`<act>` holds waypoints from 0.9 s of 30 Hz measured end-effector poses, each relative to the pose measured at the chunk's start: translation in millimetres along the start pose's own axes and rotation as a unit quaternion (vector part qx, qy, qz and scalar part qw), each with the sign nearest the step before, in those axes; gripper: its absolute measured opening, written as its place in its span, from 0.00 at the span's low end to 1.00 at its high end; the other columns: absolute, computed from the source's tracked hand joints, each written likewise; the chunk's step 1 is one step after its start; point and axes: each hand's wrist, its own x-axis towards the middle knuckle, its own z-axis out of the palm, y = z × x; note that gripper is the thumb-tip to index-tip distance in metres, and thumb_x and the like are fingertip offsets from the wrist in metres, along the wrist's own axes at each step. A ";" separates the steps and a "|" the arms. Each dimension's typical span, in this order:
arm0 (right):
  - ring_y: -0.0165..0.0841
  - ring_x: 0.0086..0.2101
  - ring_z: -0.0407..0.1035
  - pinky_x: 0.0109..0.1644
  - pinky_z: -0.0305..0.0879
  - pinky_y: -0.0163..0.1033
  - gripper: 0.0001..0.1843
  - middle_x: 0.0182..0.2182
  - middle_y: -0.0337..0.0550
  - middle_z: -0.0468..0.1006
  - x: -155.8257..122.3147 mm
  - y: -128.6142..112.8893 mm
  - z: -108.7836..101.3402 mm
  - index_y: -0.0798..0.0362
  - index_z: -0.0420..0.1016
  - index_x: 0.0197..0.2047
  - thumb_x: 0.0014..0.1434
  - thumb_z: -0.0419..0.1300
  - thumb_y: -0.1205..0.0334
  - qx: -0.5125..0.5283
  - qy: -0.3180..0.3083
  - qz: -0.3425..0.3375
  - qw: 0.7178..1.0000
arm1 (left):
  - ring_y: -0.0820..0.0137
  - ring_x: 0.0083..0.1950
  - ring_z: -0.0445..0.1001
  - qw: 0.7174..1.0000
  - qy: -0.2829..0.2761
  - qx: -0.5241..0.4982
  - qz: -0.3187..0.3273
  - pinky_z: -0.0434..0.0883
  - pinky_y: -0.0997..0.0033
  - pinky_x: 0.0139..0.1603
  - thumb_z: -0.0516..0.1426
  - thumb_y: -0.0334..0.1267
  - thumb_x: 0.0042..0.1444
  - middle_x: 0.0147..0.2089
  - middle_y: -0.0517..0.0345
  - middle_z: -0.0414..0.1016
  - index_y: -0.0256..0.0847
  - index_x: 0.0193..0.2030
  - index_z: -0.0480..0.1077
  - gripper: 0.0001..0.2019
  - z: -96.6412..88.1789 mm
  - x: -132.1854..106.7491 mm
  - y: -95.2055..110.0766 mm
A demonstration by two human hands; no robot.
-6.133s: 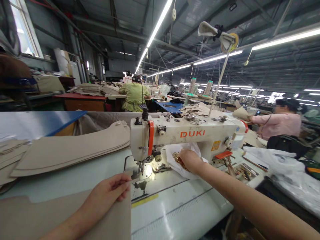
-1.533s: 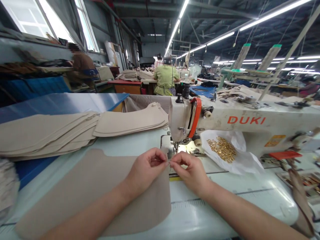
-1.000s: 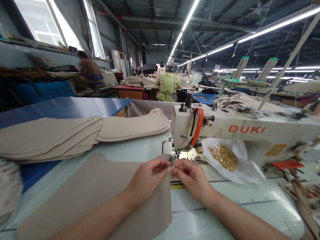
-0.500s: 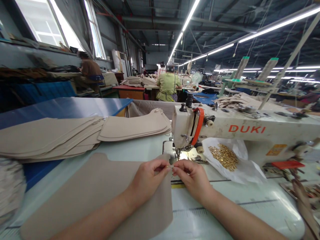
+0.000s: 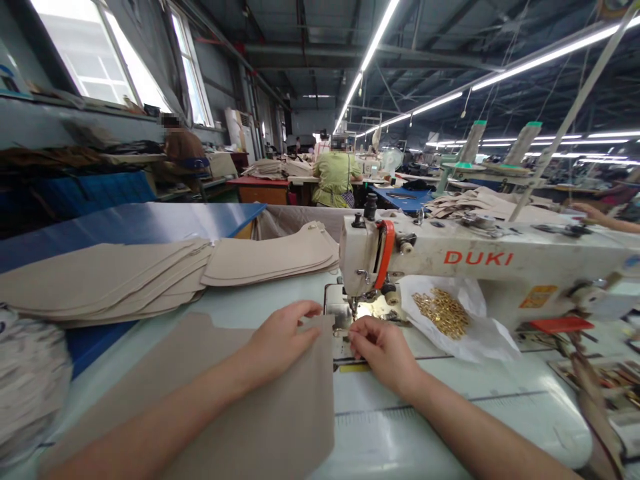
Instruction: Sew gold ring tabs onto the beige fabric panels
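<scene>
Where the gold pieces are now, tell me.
In the head view, the gold pieces are right of centre, on a white sheet below the DUKI lettering on the sewing machine, to the right of the right hand.

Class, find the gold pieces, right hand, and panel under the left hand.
Gold pieces (image 5: 443, 313): head view, middle of pile.
Right hand (image 5: 393, 352): head view, its back.
Panel (image 5: 273, 413): head view, flat top face.

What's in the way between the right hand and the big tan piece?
Nothing visible stands between the right hand and the tan piece: just a gap showing the machine bed underneath.
</scene>
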 end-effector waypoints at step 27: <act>0.22 0.12 0.65 0.15 0.55 0.24 0.13 0.13 0.32 0.71 42.6 -26.5 -7.5 0.57 0.66 0.20 0.53 0.55 0.77 -0.005 -0.122 0.280 0.952 | 0.60 0.53 0.71 0.977 0.074 0.123 0.159 0.70 0.57 0.54 0.52 0.39 0.59 0.52 0.46 0.73 0.37 0.50 0.67 0.15 51.2 -10.0 -18.0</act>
